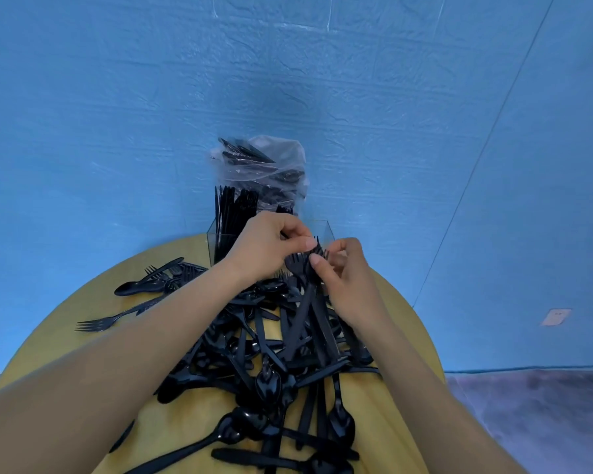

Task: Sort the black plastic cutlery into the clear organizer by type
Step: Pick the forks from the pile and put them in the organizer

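Both hands meet mid-frame: right hand (348, 282) clamps a fork bundle (307, 302). Left hand (271, 248) pinches its tines, before the clear organizer (329, 230)

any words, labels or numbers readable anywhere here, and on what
None can be read.
Clear plastic bag of cutlery: no print visible.
Clear organizer: no label.
Black cutlery pile: any embossing too small to tell.
Small plate on the wall: marks too blurred to read.

Your round yellow worktop (83, 336) carries a heap of black cutlery (254, 354) and the clear organizer (216, 241) at its far edge.
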